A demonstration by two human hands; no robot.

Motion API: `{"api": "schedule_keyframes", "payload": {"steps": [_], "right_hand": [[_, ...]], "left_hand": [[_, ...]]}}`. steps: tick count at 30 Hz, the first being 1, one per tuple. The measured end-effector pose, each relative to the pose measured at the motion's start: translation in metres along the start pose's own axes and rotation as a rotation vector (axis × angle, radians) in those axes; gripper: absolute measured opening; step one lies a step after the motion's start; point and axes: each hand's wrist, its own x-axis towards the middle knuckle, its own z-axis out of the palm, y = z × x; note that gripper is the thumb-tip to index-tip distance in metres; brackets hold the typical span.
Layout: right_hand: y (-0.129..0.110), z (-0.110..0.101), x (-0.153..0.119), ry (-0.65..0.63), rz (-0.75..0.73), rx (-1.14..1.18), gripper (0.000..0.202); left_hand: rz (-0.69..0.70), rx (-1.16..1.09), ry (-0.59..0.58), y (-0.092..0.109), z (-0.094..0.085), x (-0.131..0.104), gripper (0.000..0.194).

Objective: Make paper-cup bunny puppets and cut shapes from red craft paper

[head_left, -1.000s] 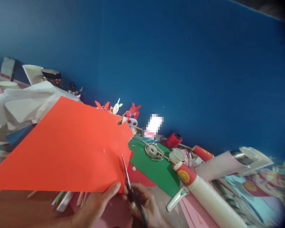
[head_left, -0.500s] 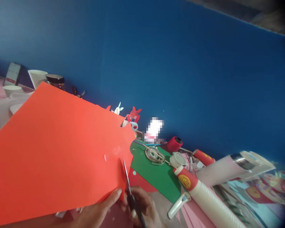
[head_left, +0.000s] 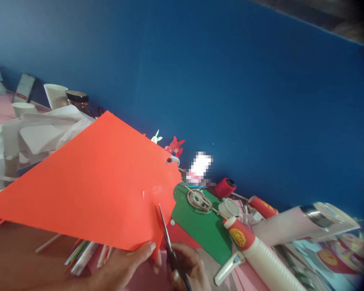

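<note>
A large orange-red sheet of paper (head_left: 109,178) is held up at the left, its right edge cut in curves. My left hand (head_left: 130,262) pinches its lower edge near the right corner, thumb on top. Just right of it, my right hand (head_left: 189,262) grips dark-handled scissors (head_left: 177,264). Their blades point up and lie at the sheet near its lower right edge. Green paper (head_left: 200,222) and red paper (head_left: 182,234) lie beyond the scissors.
A stack of paper cups (head_left: 267,250), a white cutter (head_left: 229,268), a pale bottle (head_left: 282,226) and a red spool (head_left: 225,187) are on the right. White papers (head_left: 36,137) and a dark-lidded jar (head_left: 78,99) stand left. Pens (head_left: 79,254) lie below the sheet. Behind rises a blue wall (head_left: 200,72).
The sheet has turned and tilted, its top corner moving right, uncovering white papers at the left and pens below. Both hands keep their holds. The view has shifted slightly.
</note>
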Motion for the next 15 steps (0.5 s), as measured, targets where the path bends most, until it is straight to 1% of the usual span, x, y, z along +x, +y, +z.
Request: {"api": "schedule_keyframes", "payload": {"steps": [3,5,8,11,15], "right_hand": [[-0.001,-0.001,0.0,-0.009,0.001,0.019,0.043],[0.0,-0.001,-0.001,-0.012,0.014,0.022,0.045],[0.004,-0.004,-0.003,0.02,0.027,0.005,0.046],[0.008,-0.008,-0.005,0.045,0.013,-0.017,0.046],[0.01,-0.01,-0.005,0.028,0.01,-0.036,0.046]], "left_hand": [[0.02,-0.028,-0.039,-0.004,-0.001,0.001,0.037],[0.023,-0.026,-0.042,-0.006,-0.001,0.001,0.037],[0.016,-0.016,0.009,-0.007,0.0,0.001,0.035],[0.018,-0.044,0.035,-0.006,0.001,0.001,0.034],[0.018,-0.08,-0.026,-0.006,-0.003,0.003,0.032]]}}
